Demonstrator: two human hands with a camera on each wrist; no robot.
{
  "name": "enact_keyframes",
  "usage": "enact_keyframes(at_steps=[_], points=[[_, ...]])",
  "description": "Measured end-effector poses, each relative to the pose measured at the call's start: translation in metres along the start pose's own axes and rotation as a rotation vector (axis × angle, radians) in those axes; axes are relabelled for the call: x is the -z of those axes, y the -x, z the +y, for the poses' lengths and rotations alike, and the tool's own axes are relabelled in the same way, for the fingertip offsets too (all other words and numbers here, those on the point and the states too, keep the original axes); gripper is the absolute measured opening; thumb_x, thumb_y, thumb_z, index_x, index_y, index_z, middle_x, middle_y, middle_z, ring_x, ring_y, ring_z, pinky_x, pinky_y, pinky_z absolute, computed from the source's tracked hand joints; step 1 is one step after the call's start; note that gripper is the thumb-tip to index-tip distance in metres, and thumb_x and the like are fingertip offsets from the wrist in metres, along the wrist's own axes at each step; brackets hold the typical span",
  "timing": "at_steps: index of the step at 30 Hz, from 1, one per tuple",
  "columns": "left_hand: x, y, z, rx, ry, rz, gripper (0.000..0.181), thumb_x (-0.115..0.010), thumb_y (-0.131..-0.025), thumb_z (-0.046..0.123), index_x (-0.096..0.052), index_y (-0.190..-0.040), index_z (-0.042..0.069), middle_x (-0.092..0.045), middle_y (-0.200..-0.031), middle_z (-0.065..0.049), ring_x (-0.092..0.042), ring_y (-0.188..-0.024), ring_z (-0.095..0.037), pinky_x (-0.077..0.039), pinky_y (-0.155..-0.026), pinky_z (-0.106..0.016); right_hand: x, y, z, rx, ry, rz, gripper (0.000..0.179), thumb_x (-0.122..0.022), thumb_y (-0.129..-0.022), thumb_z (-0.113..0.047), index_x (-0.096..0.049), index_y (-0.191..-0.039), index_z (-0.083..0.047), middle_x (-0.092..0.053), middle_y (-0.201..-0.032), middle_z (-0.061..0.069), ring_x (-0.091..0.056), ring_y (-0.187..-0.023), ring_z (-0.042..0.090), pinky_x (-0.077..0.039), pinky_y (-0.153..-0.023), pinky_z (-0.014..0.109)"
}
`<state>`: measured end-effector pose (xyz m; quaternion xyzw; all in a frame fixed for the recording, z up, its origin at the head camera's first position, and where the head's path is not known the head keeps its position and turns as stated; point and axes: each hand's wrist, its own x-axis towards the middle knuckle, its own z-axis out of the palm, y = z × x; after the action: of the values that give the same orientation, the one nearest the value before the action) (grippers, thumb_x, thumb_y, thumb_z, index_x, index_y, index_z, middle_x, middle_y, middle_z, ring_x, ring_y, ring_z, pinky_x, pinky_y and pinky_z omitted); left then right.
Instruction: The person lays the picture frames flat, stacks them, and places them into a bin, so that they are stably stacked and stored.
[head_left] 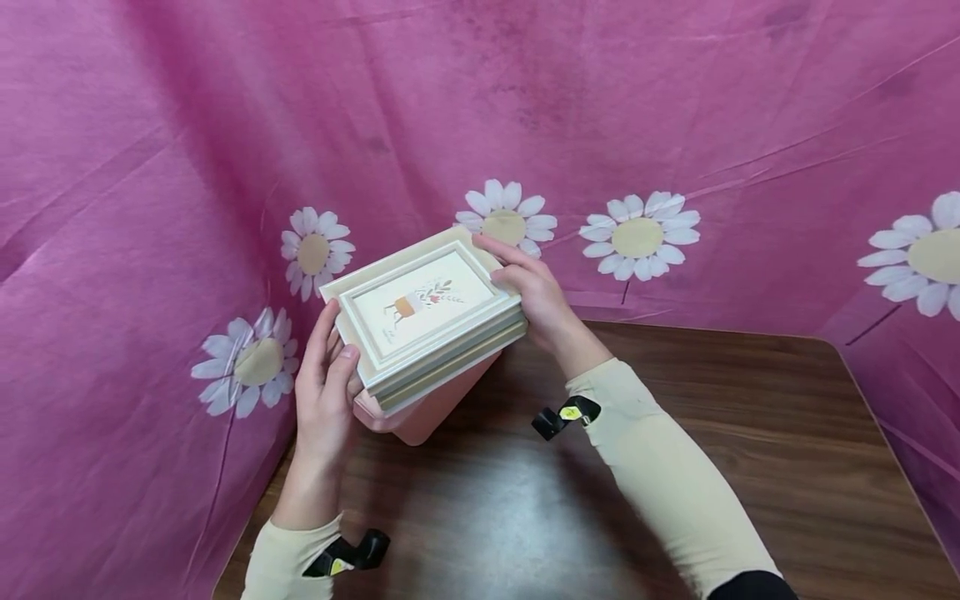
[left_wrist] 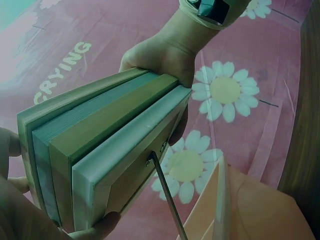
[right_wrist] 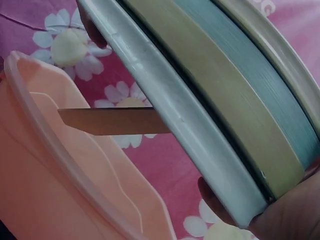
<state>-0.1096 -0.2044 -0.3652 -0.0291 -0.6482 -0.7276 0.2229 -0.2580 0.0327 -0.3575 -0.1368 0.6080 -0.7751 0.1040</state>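
Both hands grip a stack of picture frames (head_left: 390, 383) from opposite ends. On top lies a white picture frame (head_left: 423, 304) with a drawing of a small animal and flowers. My left hand (head_left: 326, 400) holds the near left end, while my right hand (head_left: 540, 296) has the far right end, its thumb over the top. Edges in white, teal and tan show in the left wrist view. From the underside frame a stand leg (right_wrist: 120, 121) sticks out toward the pink bin (right_wrist: 30, 150). That bin sits below the stack and is partly hidden by it in the head view.
A dark wood table (head_left: 712, 433) spreads under the bin and to the right. Pink cloth (head_left: 420, 108) printed with white daisies hangs behind and at the left, close to the stack. Black wrist straps (head_left: 566, 417) sit on both sleeves.
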Motion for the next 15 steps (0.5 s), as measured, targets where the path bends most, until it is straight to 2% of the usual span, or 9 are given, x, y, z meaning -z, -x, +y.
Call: enact_keyframes(at_steps=[3, 6, 11, 15], points=[[0.003, 0.000, -0.001, 0.008, 0.015, 0.015, 0.061, -0.047, -0.107, 0.000, -0.036, -0.167, 0.004, -0.053, -0.158, -0.020, -0.063, -0.131, -0.012, -0.060, -0.096, -0.021, -0.003, -0.006, 0.005, 0.001, -0.004, -0.023, 0.062, -0.053, -0.096, -0.006, -0.058, -0.157, -0.015, -0.043, -0.172, -0.001, -0.038, -0.155, 0.021, -0.031, -0.129, 0.044], [0.006, 0.001, -0.002, 0.012, 0.019, 0.033, 0.060, -0.048, -0.108, 0.000, -0.036, -0.167, 0.003, -0.054, -0.157, -0.021, -0.064, -0.129, -0.012, -0.060, -0.094, -0.020, -0.006, -0.013, 0.009, 0.003, -0.010, -0.049, 0.062, -0.052, -0.096, -0.006, -0.057, -0.157, -0.014, -0.043, -0.172, 0.000, -0.037, -0.156, 0.021, -0.029, -0.130, 0.045], [0.012, 0.000, -0.007, 0.010, 0.025, 0.063, 0.060, -0.049, -0.108, 0.001, -0.036, -0.167, 0.003, -0.057, -0.152, -0.017, -0.066, -0.124, -0.011, -0.061, -0.090, -0.020, -0.012, -0.023, 0.015, 0.017, -0.036, -0.070, 0.062, -0.052, -0.096, -0.005, -0.056, -0.158, -0.011, -0.050, -0.168, 0.004, -0.046, -0.150, 0.022, -0.039, -0.123, 0.039], [0.015, -0.001, -0.012, -0.002, 0.036, 0.083, 0.061, -0.049, -0.108, 0.000, -0.036, -0.167, 0.004, -0.058, -0.150, -0.013, -0.067, -0.116, -0.010, -0.060, -0.079, -0.017, -0.016, -0.029, 0.019, 0.011, -0.047, -0.076, 0.062, -0.053, -0.097, -0.005, -0.056, -0.158, -0.011, -0.050, -0.168, 0.005, -0.051, -0.145, 0.025, -0.045, -0.118, 0.037]])
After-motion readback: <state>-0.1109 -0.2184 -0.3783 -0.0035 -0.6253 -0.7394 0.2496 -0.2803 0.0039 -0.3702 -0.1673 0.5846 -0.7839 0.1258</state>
